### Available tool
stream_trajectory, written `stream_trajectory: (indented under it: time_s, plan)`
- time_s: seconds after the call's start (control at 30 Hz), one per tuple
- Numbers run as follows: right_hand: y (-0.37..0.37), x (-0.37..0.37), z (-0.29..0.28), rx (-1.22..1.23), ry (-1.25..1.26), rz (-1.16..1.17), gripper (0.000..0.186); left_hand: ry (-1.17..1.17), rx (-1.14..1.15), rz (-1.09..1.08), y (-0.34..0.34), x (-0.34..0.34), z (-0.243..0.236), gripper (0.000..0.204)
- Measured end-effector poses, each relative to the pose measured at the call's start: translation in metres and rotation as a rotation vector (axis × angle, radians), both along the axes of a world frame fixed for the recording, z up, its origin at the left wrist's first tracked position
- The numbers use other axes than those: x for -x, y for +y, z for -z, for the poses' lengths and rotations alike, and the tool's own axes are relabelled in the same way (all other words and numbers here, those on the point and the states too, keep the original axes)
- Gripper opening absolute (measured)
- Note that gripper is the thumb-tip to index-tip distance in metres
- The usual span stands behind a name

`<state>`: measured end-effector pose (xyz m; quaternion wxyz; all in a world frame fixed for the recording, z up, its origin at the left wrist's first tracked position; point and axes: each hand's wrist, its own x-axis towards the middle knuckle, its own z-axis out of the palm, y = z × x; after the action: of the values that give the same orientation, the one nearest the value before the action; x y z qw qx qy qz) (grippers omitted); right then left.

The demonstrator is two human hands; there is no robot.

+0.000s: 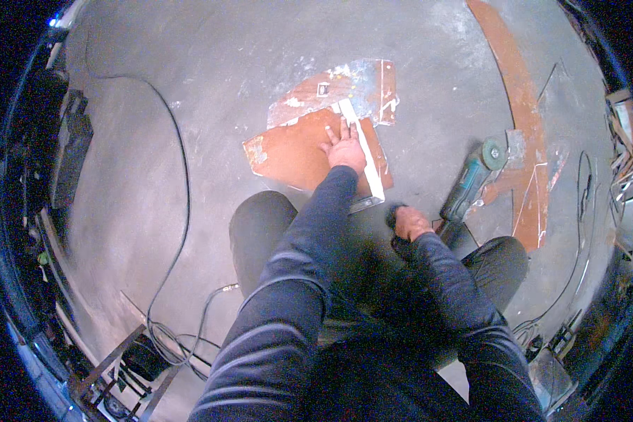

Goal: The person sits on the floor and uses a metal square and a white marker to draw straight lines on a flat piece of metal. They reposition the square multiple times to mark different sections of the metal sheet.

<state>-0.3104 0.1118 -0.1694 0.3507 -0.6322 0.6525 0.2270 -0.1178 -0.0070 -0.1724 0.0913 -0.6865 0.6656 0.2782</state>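
My left hand (344, 150) rests with fingers spread on a brown, irregularly cut sheet (274, 151), against a long white straight strip (372, 176) lying along its right part. Beyond it lies another worn brown sheet (298, 98) with pale paint patches. My right hand (411, 222) is low beside my right knee, fingers closed on a dark object that I cannot make out. Just right of it lies a teal angle grinder (465, 181) with a green disc, handle toward me.
A long curved rust-brown piece (524, 91) lies at the right. Black cables (186, 176) snake over the grey floor (141, 155). A metal frame (102, 366) is at lower left; dark items line the left edge and scrap pieces (620, 141) the right.
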Motion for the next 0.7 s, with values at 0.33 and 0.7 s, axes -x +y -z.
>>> stream_trajectory:
  time_s: [0.33,0.7]
  plan:
    - [-0.08,-0.018,-0.046,0.484,-0.298,0.252,0.017,-0.018,0.036,0.008,-0.002,0.0,0.005,0.104]
    - [-0.085,-0.049,-0.002,0.525,-0.313,0.137,0.018,-0.004,0.018,-0.01,-0.001,-0.001,0.003,0.103]
